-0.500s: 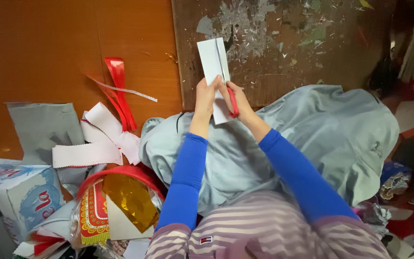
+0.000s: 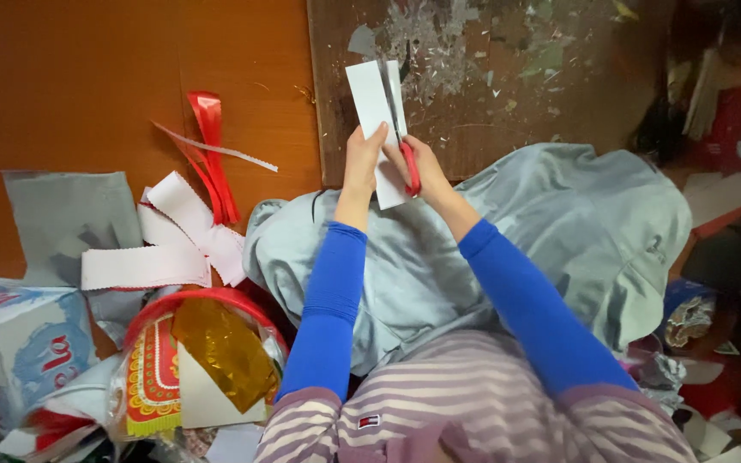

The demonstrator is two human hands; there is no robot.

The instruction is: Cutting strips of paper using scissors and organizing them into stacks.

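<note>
- Left hand (image 2: 362, 163), fingers pinching the white paper strip (image 2: 374, 103) at upper centre, sits just beside the blades: a nick is possible.
- Right hand (image 2: 422, 167), fingers closed through the red-handled scissors (image 2: 398, 129), could steer the cut crooked if the paper flexes.

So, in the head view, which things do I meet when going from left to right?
Pale printed box → white scalloped paper strips → red ribbon → left hand → red-handled scissors → right hand → grey-blue cloth.
</note>
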